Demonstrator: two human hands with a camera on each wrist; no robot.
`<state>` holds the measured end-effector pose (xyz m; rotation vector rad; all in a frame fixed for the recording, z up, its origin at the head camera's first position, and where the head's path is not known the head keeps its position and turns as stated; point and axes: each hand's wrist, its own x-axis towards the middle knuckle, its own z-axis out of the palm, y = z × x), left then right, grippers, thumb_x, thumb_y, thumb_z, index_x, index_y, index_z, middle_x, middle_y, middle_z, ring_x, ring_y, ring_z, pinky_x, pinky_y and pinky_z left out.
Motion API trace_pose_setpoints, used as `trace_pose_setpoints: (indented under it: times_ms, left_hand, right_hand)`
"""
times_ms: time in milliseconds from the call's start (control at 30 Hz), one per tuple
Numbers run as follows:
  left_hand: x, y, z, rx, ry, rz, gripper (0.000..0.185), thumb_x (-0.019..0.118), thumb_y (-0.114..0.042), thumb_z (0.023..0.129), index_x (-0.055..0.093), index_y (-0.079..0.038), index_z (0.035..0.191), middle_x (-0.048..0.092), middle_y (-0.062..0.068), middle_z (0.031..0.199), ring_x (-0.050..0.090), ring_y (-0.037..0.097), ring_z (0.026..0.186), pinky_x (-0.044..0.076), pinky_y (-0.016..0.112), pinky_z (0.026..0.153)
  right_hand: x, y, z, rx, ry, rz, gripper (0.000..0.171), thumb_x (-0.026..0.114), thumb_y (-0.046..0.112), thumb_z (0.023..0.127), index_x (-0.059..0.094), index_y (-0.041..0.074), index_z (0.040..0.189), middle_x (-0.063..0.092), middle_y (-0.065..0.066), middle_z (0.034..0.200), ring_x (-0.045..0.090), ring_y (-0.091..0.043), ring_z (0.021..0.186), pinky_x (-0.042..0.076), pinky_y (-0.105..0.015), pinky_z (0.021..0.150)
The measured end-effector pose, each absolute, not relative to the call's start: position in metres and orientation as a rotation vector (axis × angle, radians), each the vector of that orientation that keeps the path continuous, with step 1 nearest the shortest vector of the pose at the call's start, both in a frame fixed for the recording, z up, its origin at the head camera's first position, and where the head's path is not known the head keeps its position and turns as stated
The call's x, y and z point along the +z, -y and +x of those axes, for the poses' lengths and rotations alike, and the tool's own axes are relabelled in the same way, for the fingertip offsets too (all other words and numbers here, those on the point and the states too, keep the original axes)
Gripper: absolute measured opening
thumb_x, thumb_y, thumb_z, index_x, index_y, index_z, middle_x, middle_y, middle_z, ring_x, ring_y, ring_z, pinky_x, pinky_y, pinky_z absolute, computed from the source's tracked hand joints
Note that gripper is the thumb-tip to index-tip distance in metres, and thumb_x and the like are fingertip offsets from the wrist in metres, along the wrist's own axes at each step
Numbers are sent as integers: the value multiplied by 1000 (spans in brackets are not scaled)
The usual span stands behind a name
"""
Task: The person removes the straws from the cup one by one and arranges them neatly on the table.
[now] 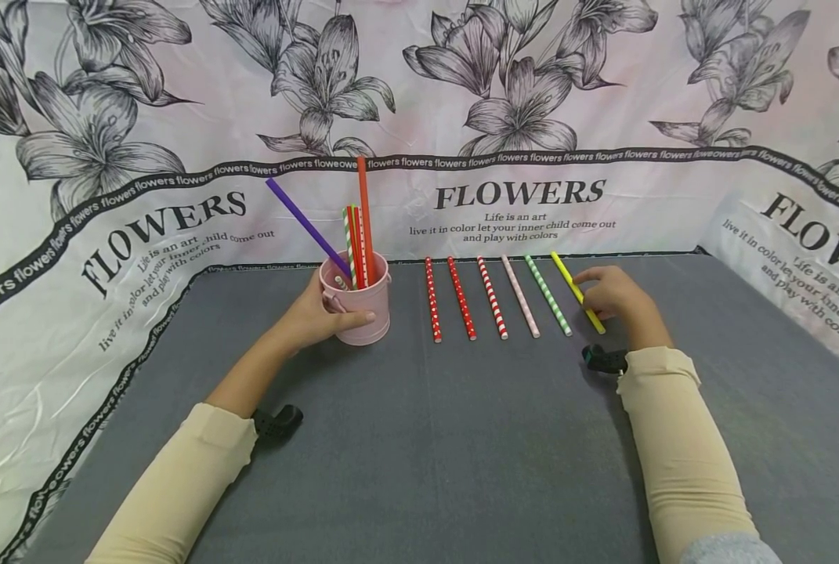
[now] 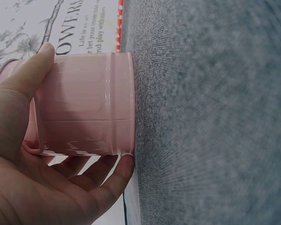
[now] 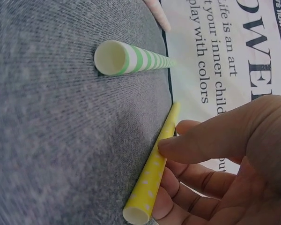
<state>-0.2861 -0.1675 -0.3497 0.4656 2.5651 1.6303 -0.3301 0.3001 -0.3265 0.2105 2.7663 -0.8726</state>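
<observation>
A small pink metal bucket [image 1: 363,309] stands on the grey mat [image 1: 419,439]. It holds several straws, among them a purple one [image 1: 306,225] and a tall red one [image 1: 365,211]. My left hand [image 1: 320,317] grips the bucket, thumb across its front. In the left wrist view the thumb and fingers wrap the bucket [image 2: 86,110]. To the right, several straws lie in a row. My right hand [image 1: 605,296] pinches the yellow dotted straw [image 1: 567,278] at the row's right end. The right wrist view shows the thumb on top of that yellow straw [image 3: 152,176] and fingers beside it.
In the row lie red dotted [image 1: 432,300], red [image 1: 461,298], red-striped [image 1: 492,298], pink [image 1: 520,296] and green-striped [image 1: 547,294] straws. The green-striped straw [image 3: 131,58] lies close to the yellow one. A flower-printed cloth [image 1: 525,196] backs and flanks the mat.
</observation>
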Motion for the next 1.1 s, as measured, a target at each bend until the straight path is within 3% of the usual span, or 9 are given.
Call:
trace_pose_setpoints:
  times_ms: [167, 467, 633, 867, 1000, 1100]
  left_hand:
    - [-351, 169, -287, 1650, -2554, 489, 103, 84, -33, 81, 15, -21, 157, 37, 10, 149, 41, 31, 134, 36, 61, 107]
    - [-350, 170, -288, 1644, -2568, 503, 101, 84, -32, 81, 18, -21, 156, 38, 9, 148, 41, 30, 134, 37, 60, 106]
    - [-350, 168, -287, 1615, -2584, 477, 104, 84, -35, 81, 14, -19, 156, 36, 11, 150, 41, 31, 133, 37, 61, 106]
    - [-350, 166, -289, 1655, -2560, 536, 100, 84, -32, 81, 19, -22, 156, 39, 8, 148, 42, 29, 133, 36, 60, 107]
    - [-350, 166, -288, 1645, -2559, 510, 101, 84, -33, 81, 18, -22, 156, 39, 8, 148, 42, 29, 133, 36, 60, 107]
    - [-349, 167, -285, 1631, -2572, 466, 103, 84, -34, 81, 16, -21, 156, 38, 10, 149, 41, 31, 133, 37, 61, 106]
  right_hand:
    - [-326, -299, -332, -839, -2779, 242, 58, 51, -7, 87, 46, -4, 144, 34, -36, 145, 53, -37, 100, 53, -41, 75]
    - [-325, -301, -334, -856, -2805, 227, 59, 54, -6, 86, 44, -5, 144, 40, -37, 138, 58, -37, 96, 56, -42, 74]
    - [-320, -299, -330, -901, -2869, 217, 62, 57, -3, 87, 41, -6, 146, 51, -35, 122, 61, -35, 86, 55, -43, 72]
    - [-305, -288, -322, -1078, -2839, 137, 58, 58, 8, 96, 37, -9, 147, 42, -40, 139, 54, -51, 116, 51, -55, 92]
    - [-293, -271, -319, -1138, -2835, -41, 51, 54, 14, 100, 43, -11, 142, 48, -37, 137, 57, -48, 114, 52, -53, 90]
    - [-284, -247, -316, -1179, -2825, -176, 41, 55, 18, 101, 55, -9, 132, 59, -30, 125, 62, -40, 103, 55, -47, 84]
